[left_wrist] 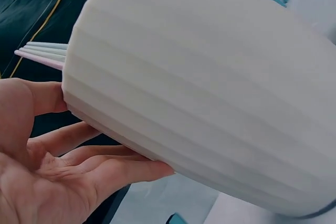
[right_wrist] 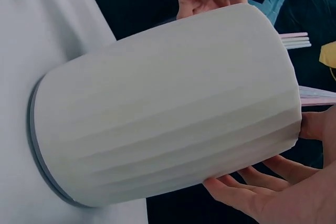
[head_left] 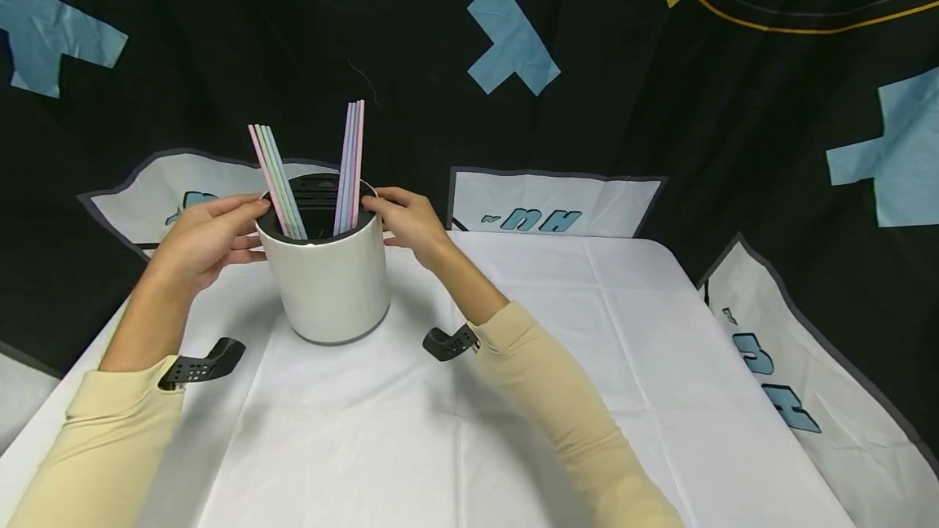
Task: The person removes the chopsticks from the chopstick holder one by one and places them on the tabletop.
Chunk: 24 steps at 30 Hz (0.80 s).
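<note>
My left hand point(head_left: 201, 241) and right hand point(head_left: 407, 222), fingers relaxed, touch rim either side of ribbed white cylindrical holder point(head_left: 330, 279); pastel straws point(head_left: 350, 165) lean inside.

A staged recording booth: printed black backdrop cloth point(head_left: 631, 104) hangs behind a white-draped table point(head_left: 513, 398).

Beige sleeves point(head_left: 543, 373), black wrist mounts point(head_left: 449, 343).

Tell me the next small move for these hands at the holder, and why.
Probably close both hands on the holder: the left hand and right hand flank its rim with relaxed fingers, barely touching it, so neither grips yet. The straws stand loose inside.
</note>
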Tool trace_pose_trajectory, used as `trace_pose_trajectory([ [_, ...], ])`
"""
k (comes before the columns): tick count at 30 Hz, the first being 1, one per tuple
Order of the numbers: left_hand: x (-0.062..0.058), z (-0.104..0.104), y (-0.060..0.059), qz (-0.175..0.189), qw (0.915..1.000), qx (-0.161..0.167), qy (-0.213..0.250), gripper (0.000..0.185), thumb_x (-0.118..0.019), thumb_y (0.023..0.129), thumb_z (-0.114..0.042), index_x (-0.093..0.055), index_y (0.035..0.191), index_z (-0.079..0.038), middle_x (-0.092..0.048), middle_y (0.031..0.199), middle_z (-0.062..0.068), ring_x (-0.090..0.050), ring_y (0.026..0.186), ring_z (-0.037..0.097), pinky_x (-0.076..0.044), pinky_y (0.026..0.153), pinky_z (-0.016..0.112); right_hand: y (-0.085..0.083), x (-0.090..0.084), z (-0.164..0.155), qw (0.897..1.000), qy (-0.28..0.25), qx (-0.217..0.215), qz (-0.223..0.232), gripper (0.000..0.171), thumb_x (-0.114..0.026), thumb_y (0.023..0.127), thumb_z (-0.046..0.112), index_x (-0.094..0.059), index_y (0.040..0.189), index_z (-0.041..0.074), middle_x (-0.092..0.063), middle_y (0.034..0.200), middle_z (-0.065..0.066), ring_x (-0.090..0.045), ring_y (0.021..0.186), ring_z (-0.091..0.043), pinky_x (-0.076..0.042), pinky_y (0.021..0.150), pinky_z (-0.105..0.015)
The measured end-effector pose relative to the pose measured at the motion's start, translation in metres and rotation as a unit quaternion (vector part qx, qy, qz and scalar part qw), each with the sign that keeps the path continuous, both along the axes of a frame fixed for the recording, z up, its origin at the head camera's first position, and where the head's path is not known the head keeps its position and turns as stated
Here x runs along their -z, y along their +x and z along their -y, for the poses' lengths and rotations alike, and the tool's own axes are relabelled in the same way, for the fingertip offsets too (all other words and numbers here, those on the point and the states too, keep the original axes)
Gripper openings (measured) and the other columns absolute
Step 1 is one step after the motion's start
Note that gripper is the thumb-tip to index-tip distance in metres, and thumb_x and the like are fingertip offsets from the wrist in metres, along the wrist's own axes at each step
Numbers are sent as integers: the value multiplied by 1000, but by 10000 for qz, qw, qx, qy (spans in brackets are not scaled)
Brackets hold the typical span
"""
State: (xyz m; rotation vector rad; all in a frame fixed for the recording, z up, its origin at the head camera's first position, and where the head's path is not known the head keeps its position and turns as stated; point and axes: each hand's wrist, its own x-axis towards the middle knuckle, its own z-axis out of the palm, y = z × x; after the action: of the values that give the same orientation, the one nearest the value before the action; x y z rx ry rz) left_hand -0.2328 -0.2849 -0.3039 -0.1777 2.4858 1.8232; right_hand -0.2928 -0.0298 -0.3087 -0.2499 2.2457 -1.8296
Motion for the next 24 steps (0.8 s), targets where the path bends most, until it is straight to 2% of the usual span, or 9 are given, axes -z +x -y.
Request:
trace_pose_trajectory([
  [2, 0, -10, -1, -27, 10000, 5, -10, 79, -51, 102, -51, -24, 161, -4, -35, 160, 25, -69, 87, -4, -57, 88, 33, 0, 0, -10, 10000, 28, 2, 23, 47, -64, 100, 32, -57, 143, 15, -60, 143, -5, -66, 114, -26, -55, 102, -46],
  [6, 1, -28, -2, -106, 9999, 63, -48, 74, -50, 104, -48, -28, 160, -5, -38, 159, 24, -70, 109, 14, -56, 90, 36, -1, -2, -31, 9999, 110, -12, 31, 47, -63, 101, 32, -56, 144, 14, -60, 143, -6, -66, 117, -27, -56, 101, -45],
  [9, 1, -43, -1, -154, 9998, 114, -22, 71, -49, 105, -46, -30, 159, -6, -41, 158, 22, -63, 125, 28, -56, 90, 35, 0, -3, -46, 9998, 193, -56, 46, 47, -61, 101, 32, -55, 145, 14, -60, 143, -6, -65, 120, -28, -56, 101, -43],
  [12, 1, -60, -1, -185, 9996, 165, 99, 69, -50, 105, -44, -32, 159, -5, -42, 157, 21, -56, 132, 37, -55, 92, 37, 2, -4, -64, 9997, 231, -54, 113, 49, -60, 102, 32, -53, 146, 14, -58, 145, -7, -63, 123, -28, -56, 101, -41],
  [18, 2, -94, -4, -221, 9994, 236, 143, 67, -51, 105, -42, -33, 158, -6, -42, 158, 20, -54, 135, 40, -52, 99, 45, 3, -4, -97, 9997, 43, 128, 208, 50, -61, 101, 29, -52, 147, 12, -59, 145, -9, -63, 124, -29, -55, 102, -42],
  [24, 4, -121, -9, -196, 9988, 365, 260, 64, -53, 105, -40, -34, 159, -9, -42, 159, 17, -52, 138, 38, -51, 104, 49, 7, -4, -127, 9993, 77, 274, 249, 50, -61, 101, 30, -52, 148, 13, -56, 147, -9, -61, 127, -30, -55, 103, -42],
])
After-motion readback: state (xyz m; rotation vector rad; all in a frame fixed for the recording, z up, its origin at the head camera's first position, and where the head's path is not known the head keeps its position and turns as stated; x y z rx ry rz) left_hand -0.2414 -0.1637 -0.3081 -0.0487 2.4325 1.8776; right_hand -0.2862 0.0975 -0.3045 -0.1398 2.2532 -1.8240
